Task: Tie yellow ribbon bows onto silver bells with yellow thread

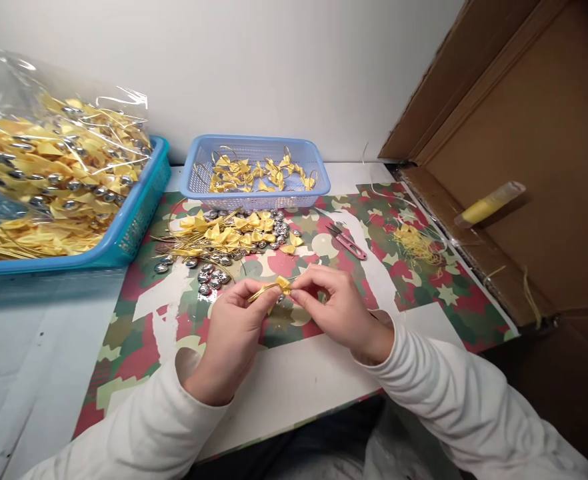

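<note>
Camouflage paper [299, 327], white in ragged patches, covered the table against a pale wall [284, 67]. Taking the held bow [284, 285] as the dial's centre, a blue basket [254, 197] of similar bows stood near 12 o'clock; at 10 o'clock a teal basket [141, 215] ran out of frame, glare masking parts of its clear bag [131, 101]. At 11 o'clock a pile [224, 235] partly hid silver balls [215, 277]. Snips [350, 244] with a pink handle lay at 2 o'clock, tangled thread [418, 244] nearer 3. Small and satiny yellow, the bow sat between both hands, gold strands trailing toward 9 o'clock, its underside hard to make out. The left hand [239, 323] pinched its 9 o'clock side between thumb and forefinger; the right hand [335, 303] pinched its 3 o'clock edge, fingertips partly hiding the hold.
</note>
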### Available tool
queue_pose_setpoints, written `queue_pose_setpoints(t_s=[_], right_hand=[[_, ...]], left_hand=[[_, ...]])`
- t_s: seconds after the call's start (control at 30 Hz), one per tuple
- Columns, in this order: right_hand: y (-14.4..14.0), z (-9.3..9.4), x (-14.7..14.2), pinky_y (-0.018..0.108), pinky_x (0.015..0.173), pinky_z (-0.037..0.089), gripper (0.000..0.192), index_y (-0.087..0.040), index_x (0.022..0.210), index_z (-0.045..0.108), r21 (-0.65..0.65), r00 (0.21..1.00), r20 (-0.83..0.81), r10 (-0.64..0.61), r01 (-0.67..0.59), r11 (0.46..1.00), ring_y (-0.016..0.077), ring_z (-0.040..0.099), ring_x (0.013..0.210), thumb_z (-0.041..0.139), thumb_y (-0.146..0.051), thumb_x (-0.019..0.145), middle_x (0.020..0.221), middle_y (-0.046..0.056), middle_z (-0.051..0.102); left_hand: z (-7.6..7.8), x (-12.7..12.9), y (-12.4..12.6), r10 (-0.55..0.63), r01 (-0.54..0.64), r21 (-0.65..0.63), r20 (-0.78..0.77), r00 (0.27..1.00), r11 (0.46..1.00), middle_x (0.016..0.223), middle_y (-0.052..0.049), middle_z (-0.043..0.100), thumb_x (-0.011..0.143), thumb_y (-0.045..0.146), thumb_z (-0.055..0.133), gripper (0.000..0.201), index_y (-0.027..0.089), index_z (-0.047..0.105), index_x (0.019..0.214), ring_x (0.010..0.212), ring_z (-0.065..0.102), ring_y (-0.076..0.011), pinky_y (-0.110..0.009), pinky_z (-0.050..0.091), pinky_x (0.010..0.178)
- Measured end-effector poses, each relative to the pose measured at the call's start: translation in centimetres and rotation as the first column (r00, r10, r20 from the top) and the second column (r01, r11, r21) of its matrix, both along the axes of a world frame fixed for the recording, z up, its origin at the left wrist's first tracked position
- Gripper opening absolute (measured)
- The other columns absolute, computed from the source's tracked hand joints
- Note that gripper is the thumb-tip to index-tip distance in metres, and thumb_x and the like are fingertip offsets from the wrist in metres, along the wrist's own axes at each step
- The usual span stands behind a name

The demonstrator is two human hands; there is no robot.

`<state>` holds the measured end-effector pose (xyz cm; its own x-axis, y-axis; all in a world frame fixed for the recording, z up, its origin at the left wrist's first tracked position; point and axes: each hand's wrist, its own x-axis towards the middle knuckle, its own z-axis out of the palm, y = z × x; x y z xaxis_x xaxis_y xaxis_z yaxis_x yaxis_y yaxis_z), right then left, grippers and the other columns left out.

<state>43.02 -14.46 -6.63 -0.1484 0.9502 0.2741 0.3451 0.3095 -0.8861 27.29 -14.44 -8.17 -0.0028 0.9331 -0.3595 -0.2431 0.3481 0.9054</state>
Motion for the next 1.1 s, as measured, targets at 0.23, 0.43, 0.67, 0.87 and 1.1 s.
queue_pose_setpoints(t_s=[0.23,0.43,0.67,0.87,1.1], right_hand=[[0.1,0.7,0.4,0.022,0.054,0.041,0.014,-0.017,0.069,0.065,-0.091,0.999,0.028,0.03,-0.027,0.995,0.0106,0.055,0.061,0.062,-0.013,0.082,0.066,0.0,0.065],[-0.1,0.0,-0.1,0.023,0.056,0.043,0.013,-0.017,0.072,0.066,-0.148,0.998,-0.049,0.036,-0.043,0.988,0.0111,0.053,0.062,0.061,-0.02,0.084,0.066,0.0,0.063],[-0.5,0.8,0.3,0.031,0.066,0.042,0.008,-0.02,0.072,0.064,0.229,0.989,0.068,-0.133,0.114,0.967,0.0153,0.053,0.068,0.064,-0.02,0.08,0.069,0.001,0.059],[-1.4,1.1,0.0,0.036,0.067,0.038,0.011,-0.023,0.086,0.069,0.556,0.956,0.222,-0.19,0.036,0.83,0.0171,0.049,0.069,0.062,-0.022,0.077,0.076,0.003,0.059],[-0.8,-0.2,-0.6,0.035,0.073,0.036,0.016,-0.021,0.081,0.07,0.441,0.933,0.259,-0.249,0.115,0.89,0.0169,0.049,0.075,0.056,-0.017,0.087,0.08,0.003,0.055]], left_hand=[[1.4,0.2,-0.3,0.031,-0.027,0.081,-0.046,0.998,0.996,0.065,0.004,0.064,0.067,0.032,0.078,0.024,0.017,0.06,0.064,0.035,0.041,-0.0036,-0.017,0.03,0.031],[1.7,0.2,-0.2,-0.027,0.047,0.193,-0.107,0.994,0.98,0.06,0.001,0.064,0.068,0.03,0.077,0.021,0.017,0.062,0.061,0.047,0.052,-0.0086,-0.019,0.041,0.041],[1.6,0.0,-0.4,0.023,0.052,0.284,-0.256,0.966,0.957,0.062,0.0,0.065,0.072,0.03,0.073,0.018,0.02,0.062,0.061,0.055,0.057,-0.0138,-0.025,0.045,0.05],[1.3,-0.2,-0.7,0.202,0.144,0.54,-0.53,0.824,0.829,0.068,0.0,0.069,0.074,0.024,0.071,0.01,0.022,0.065,0.065,0.066,0.058,-0.0164,-0.028,0.043,0.059],[1.3,-0.2,-0.6,0.291,0.3,0.685,-0.606,0.74,0.664,0.07,0.0,0.07,0.075,0.016,0.067,0.009,0.021,0.063,0.068,0.068,0.059,-0.017,-0.031,0.044,0.067]])
